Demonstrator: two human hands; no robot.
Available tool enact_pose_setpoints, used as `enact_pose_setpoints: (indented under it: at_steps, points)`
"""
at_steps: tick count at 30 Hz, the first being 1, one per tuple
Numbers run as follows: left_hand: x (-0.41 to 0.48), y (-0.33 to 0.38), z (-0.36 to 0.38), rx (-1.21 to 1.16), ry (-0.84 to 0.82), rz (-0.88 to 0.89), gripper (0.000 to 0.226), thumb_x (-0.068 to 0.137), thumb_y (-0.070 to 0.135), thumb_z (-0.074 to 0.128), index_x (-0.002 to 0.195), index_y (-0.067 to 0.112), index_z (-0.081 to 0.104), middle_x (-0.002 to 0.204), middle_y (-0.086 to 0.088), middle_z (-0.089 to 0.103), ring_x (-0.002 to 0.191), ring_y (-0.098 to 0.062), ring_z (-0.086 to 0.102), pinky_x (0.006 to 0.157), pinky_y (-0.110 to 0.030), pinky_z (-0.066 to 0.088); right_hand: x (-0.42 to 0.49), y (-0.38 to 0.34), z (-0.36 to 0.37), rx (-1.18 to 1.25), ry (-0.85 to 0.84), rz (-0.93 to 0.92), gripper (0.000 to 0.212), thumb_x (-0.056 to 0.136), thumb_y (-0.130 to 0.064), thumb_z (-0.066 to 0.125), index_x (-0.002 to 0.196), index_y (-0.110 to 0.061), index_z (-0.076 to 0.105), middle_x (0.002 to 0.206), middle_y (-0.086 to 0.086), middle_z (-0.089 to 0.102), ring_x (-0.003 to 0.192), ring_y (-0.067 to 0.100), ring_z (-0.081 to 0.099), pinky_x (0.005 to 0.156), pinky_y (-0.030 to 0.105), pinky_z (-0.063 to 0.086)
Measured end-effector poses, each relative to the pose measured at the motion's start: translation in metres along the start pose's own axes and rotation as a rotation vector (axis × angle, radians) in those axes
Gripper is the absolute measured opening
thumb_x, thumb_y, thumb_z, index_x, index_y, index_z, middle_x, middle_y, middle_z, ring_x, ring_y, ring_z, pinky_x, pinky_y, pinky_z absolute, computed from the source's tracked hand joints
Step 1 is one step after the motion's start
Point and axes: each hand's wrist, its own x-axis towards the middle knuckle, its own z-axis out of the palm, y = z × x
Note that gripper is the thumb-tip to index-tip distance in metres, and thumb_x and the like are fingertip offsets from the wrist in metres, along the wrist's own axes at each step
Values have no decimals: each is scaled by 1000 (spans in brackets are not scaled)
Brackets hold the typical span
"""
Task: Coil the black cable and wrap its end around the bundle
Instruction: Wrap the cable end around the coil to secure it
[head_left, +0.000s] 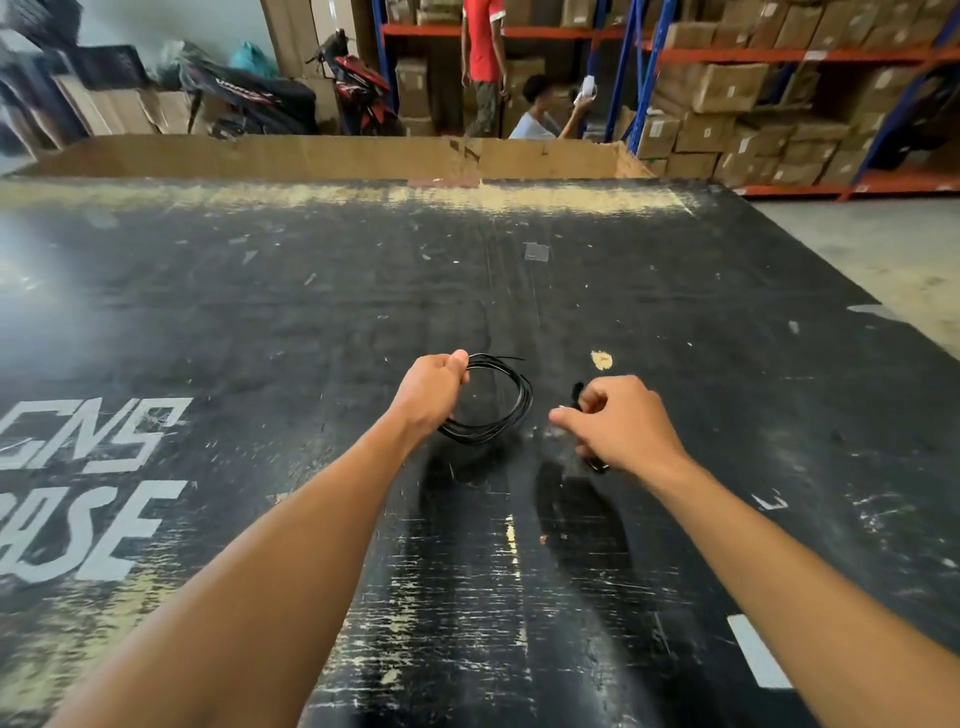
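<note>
Black cable on a black, scuffed worktop (675, 291), so we have to read the strands closely. Our left hand (434, 395) hovers above the worktop, its fingers (460, 364) curled and clamped on the black cable (525, 397) at the loop's 10 o'clock. The cable hangs from that grip as several round turns gathered into one loose bundle, lifted off the surface. A short loose tip (511, 357) pokes out at the bundle's 1 o'clock.

At 3 o'clock from the bundle, near but apart from it, our right hand (623, 421) has its fingers drawn in and pinching a small black piece (577, 389), which also shows below the palm. We cannot tell whether it joins the cable or is a separate thing.

We judge the coiling to be largely done, since no slack trails across the worktop. The wrap is what remains: no turns cross the bundle yet, and nothing binds the loops but our left grip.
</note>
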Motion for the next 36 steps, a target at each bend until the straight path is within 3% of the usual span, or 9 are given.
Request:
enact_pose_setpoints:
  at_steps: [3, 5, 9, 14, 19, 26, 30, 32, 36]
  points:
    - [1, 3, 5, -17, -13, -12, 39, 100, 32, 40, 66, 16, 47, 56, 3, 33, 46, -14, 31, 47, -24, 30, 4, -14, -14, 178, 23, -110, 31, 73, -22, 80, 77, -1, 58, 61, 10, 72, 53, 21, 73, 70, 47, 61]
    - [1, 8, 9, -39, -34, -4, 39, 100, 32, 40, 65, 16, 47, 55, 4, 32, 46, -13, 30, 45, -24, 30, 4, -22, -19, 227, -6, -170, 27, 73, -15, 82, 83, -5, 59, 65, 14, 73, 56, 26, 73, 68, 51, 62]
    - [-2, 20, 15, -58, -43, 22, 40, 100, 33, 40, 63, 18, 46, 51, 6, 31, 45, -13, 28, 47, -25, 28, 2, -29, -19, 241, -65, -250, 20, 75, -8, 80, 83, -11, 62, 72, 17, 72, 62, 27, 74, 68, 49, 63]
    - [-4, 32, 19, -34, -38, 31, 42, 99, 35, 41, 61, 18, 48, 50, 4, 32, 44, -15, 28, 49, -26, 29, 8, -24, -14, -112, -34, -426, 5, 77, -18, 74, 79, -21, 73, 74, -6, 74, 76, 17, 69, 91, 41, 52]
    - [-7, 33, 26, -33, -54, 34, 43, 97, 41, 40, 61, 18, 51, 50, 4, 32, 43, -15, 28, 55, -33, 28, 12, -14, -2, -284, 102, -513, 9, 77, -20, 74, 85, -22, 76, 89, 0, 68, 89, 24, 60, 81, 39, 50]
    - [-12, 39, 30, -26, -70, 40, 52, 96, 48, 37, 63, 15, 57, 47, 5, 34, 40, -15, 31, 52, -29, 30, 19, -1, 9, -198, 305, -612, 8, 73, -10, 77, 78, -11, 71, 101, 6, 65, 88, 29, 62, 76, 45, 53]
    - [-14, 41, 30, -10, -92, 67, 54, 93, 49, 36, 60, 14, 60, 48, 4, 33, 41, -16, 30, 53, -30, 30, 19, -2, 5, -306, 404, -656, 5, 73, -18, 76, 74, -18, 71, 123, 5, 61, 105, 28, 52, 72, 36, 39]
    - [-15, 43, 30, 3, -97, 77, 56, 91, 51, 35, 59, 15, 63, 49, 3, 32, 42, -16, 30, 54, -31, 30, 20, -5, 2, -313, 412, -692, 5, 73, -20, 76, 73, -21, 71, 120, 0, 65, 108, 26, 52, 74, 35, 36]
    - [-15, 48, 32, 41, -86, 101, 58, 92, 50, 35, 57, 16, 67, 49, 1, 32, 43, -16, 32, 54, -32, 32, 23, -7, -1, -291, 370, -737, 4, 73, -21, 71, 77, -20, 69, 90, -8, 72, 89, 24, 63, 73, 39, 44]
